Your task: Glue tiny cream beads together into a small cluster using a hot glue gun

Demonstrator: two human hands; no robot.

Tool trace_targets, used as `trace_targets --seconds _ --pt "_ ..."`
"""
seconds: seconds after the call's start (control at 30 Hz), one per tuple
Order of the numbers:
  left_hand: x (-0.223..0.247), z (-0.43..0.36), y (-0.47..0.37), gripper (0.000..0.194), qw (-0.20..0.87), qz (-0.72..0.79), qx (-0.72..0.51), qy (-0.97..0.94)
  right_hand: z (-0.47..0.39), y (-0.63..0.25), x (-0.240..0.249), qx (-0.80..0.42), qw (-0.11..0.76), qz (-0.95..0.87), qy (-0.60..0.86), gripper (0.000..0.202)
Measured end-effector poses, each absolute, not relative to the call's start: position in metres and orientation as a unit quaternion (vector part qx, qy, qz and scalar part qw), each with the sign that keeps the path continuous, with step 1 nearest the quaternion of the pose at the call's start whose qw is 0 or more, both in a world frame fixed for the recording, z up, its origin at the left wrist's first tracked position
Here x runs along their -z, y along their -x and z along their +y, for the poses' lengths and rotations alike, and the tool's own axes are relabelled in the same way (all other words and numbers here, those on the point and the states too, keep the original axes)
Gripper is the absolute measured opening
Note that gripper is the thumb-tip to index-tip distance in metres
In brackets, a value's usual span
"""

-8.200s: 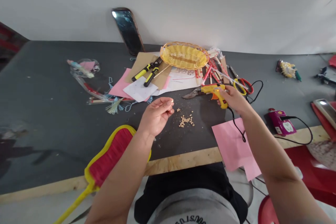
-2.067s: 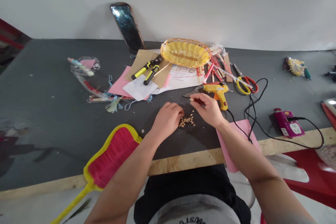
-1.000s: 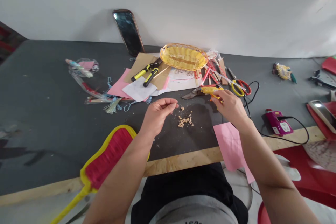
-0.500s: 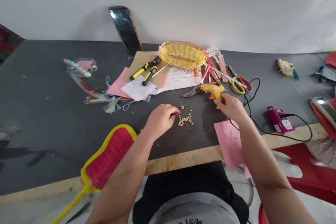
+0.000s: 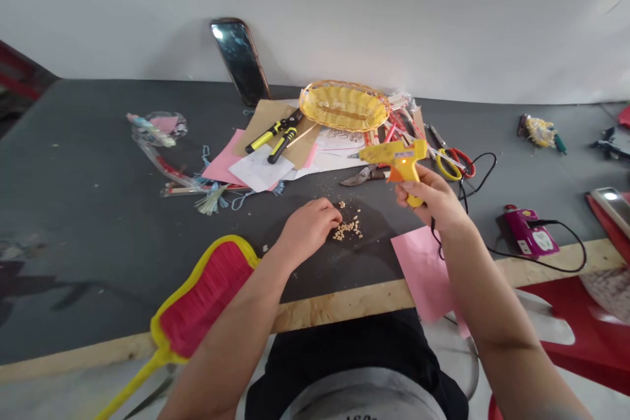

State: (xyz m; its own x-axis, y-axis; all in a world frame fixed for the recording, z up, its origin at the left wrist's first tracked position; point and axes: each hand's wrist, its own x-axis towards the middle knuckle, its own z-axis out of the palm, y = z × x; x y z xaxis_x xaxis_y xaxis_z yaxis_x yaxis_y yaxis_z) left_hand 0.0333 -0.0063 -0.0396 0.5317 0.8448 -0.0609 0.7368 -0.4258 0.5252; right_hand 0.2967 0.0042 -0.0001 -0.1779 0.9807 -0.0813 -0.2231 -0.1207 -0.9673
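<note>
My right hand (image 5: 433,195) is wrapped round the handle of a yellow glue gun (image 5: 401,156), which is raised over the table with its nozzle pointing left. My left hand (image 5: 312,226) rests low over the grey table, fingers pressed together at the left edge of a small pile of beige pieces (image 5: 348,230). Whatever its fingertips may pinch is too small to make out. Behind the pile lie pruning shears (image 5: 359,176). Pink paper (image 5: 423,269) hangs over the table's front edge under my right forearm.
A yellow basket (image 5: 344,107), papers, yellow-black pliers (image 5: 275,134) and a leaning phone (image 5: 241,62) stand at the back. Scissors (image 5: 447,164) lie right of the glue gun. Its black cable runs near a purple box (image 5: 531,231). A red-and-yellow fan (image 5: 209,298) lies front left.
My right hand has lifted the glue gun off the table, uncovering more of the shears. My left hand has shifted slightly toward the beige pieces, and the view has moved a little.
</note>
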Motion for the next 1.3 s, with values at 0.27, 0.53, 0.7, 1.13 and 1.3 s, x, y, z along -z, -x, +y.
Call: trace_targets --seconds 0.27,0.53,0.7,1.13,1.3 --pt "0.031 -0.007 -0.032 0.012 0.389 0.494 -0.277 -0.727 0.002 -0.288 0.024 -0.686 0.451 -0.434 0.372 0.028" --pt "0.028 -0.005 -0.035 0.022 0.621 0.463 -0.486 -0.405 -0.011 -0.283 0.025 -0.696 0.446 -0.439 0.352 0.027" --pt "0.022 -0.002 -0.037 0.026 0.675 0.418 -0.534 -0.291 -0.016 -0.276 0.026 -0.699 0.394 -0.495 0.333 0.04" --pt "0.023 -0.004 -0.038 0.024 0.683 0.426 -0.531 -0.263 -0.019 -0.27 0.024 -0.676 0.392 -0.527 0.335 0.047" --pt "0.024 -0.004 -0.038 0.025 0.676 0.432 -0.534 -0.266 -0.019 -0.269 0.025 -0.682 0.407 -0.513 0.326 0.043"
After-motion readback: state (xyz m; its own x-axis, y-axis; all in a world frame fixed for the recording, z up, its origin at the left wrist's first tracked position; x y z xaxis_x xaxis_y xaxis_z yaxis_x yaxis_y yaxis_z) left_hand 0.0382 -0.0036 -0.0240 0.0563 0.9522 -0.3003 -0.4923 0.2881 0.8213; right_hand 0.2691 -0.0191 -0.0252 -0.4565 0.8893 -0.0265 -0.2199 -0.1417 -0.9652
